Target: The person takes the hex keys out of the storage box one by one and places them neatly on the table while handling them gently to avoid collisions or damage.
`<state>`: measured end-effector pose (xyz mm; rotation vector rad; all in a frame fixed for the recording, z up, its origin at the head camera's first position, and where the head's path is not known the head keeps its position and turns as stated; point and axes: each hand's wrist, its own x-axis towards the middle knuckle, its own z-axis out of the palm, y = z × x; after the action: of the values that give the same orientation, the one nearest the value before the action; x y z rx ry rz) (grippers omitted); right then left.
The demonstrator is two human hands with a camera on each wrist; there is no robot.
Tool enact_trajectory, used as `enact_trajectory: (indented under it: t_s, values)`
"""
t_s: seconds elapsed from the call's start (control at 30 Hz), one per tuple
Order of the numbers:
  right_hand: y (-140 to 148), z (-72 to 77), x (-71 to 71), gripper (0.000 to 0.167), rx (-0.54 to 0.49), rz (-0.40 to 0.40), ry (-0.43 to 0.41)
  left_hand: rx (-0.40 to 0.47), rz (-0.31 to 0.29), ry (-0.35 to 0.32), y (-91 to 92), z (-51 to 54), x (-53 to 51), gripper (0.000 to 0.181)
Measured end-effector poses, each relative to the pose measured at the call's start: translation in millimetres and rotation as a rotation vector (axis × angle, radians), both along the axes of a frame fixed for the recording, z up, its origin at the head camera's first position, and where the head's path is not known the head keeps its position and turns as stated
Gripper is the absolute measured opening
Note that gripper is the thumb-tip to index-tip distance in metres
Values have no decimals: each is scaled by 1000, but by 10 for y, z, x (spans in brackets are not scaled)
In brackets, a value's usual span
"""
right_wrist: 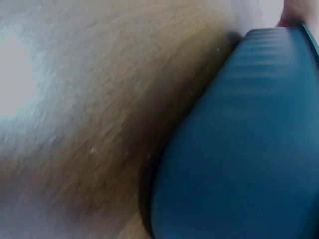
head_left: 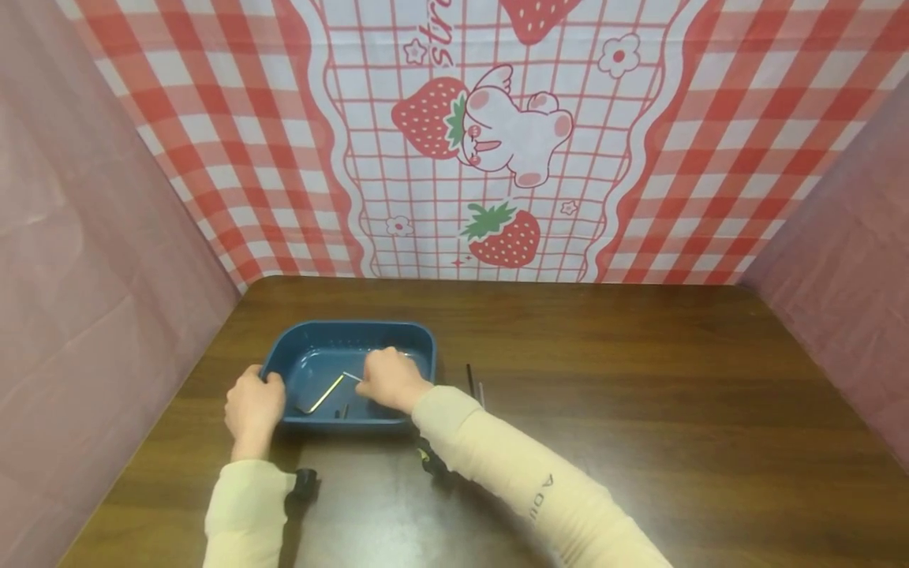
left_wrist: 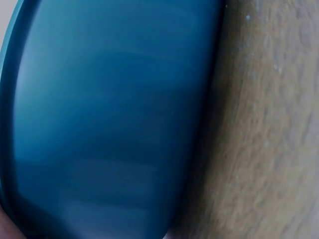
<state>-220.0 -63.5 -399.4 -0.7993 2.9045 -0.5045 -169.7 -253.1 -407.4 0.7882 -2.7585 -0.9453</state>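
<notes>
A blue plastic basin (head_left: 355, 424) stands on the table's left part, its outer wall filling much of both wrist views. My left hand (head_left: 253, 402) grips the basin's left rim; a bit of it shows at the rim in the right wrist view. Inside the basin, my right hand (head_left: 392, 380) has its fingers curled, and a thin silver rod (head_left: 351, 376) sticks out from them, its far end hidden. Touching or near that rod lies a shiny L-shaped hex key (head_left: 325, 394). Two short dark pieces (head_left: 342, 412) lie by the near wall.
Right of the basin, a thin black rod (head_left: 469, 379) and a silver one (head_left: 481, 394) lie on the brown wooden table (head_left: 639, 394), partly behind the right sleeve (head_left: 525, 473). A checked strawberry cloth (head_left: 497, 142) hangs behind; pink cloth (head_left: 106, 197) hangs at the sides.
</notes>
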Motion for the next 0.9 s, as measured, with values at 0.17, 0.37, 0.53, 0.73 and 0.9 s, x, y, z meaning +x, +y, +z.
enact_trajectory:
  t_s: [0.17, 0.37, 0.53, 0.73, 0.9]
  values:
    - [60, 35, 1, 10, -29, 32, -22, -4, -1, -8, -7, -2, 3, 43]
    - [73, 6, 8, 17, -47, 45, -17, -2, -5, -13, -5, 0, 10, 43]
    - [85, 3, 5, 12, -49, 58, -14, -2, -7, -11, -1, 10, 8, 42]
    - [120, -5, -6, 9, -62, 45, -31, 2, -10, -14, 4, 21, 9, 43]
    - [154, -10, -14, 7, -74, 44, -38, 0, -14, -16, 6, 15, 12, 43]
